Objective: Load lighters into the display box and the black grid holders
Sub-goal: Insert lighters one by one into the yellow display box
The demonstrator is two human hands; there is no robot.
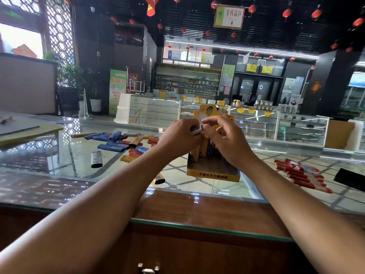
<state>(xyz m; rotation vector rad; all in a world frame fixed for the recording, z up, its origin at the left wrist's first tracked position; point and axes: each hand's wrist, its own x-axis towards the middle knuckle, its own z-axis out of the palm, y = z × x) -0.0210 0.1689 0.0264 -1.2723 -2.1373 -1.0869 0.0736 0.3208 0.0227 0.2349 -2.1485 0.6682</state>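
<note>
Above the yellow display box, mid-tabletop, both hands meet. The left hand curls round a white lighter, held roughly level with its dark end poking toward the right hand. That hand pinches the dark end with thumb and forefinger, other fingers loosely curled; probably turning it upright before dropping it in. The box interior is mostly hidden behind the hands; some yellow lighters seem to stand at the back, count unclear. The glass tabletop carries the supply: a loose pile of blue and orange lighters left of the box, within easy left-hand reach. One white-and-black lighter lies apart from it, and a yellow one is beside the left forearm. A row of red lighters lies right, near a black slab at frame edge, probably a grid holder, so likely sorted by destination.
</note>
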